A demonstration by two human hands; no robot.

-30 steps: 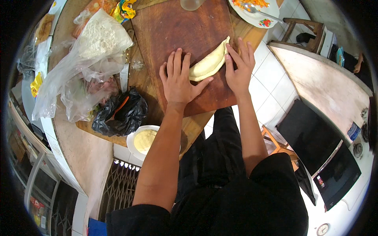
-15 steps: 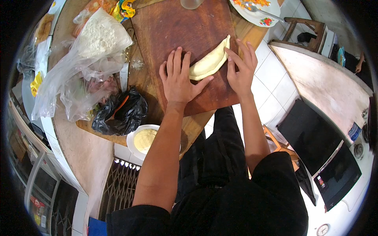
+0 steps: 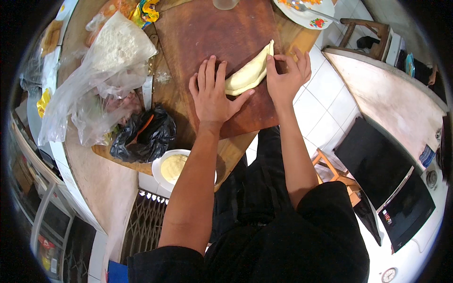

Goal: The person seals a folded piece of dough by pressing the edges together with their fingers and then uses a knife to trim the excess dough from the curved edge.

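Folded dough lies on the wooden board, between both hands. Left hand rests flat, fingers spread, against its edge. Right hand pinches the seam. Risk: uneven pinching could tear the dough.

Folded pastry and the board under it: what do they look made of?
Pastry: likely raw dough, pale, matte and soft, folded into a half-moon between the left hand and right hand. Board: apparently wood, dark reddish-brown, worn and dull.
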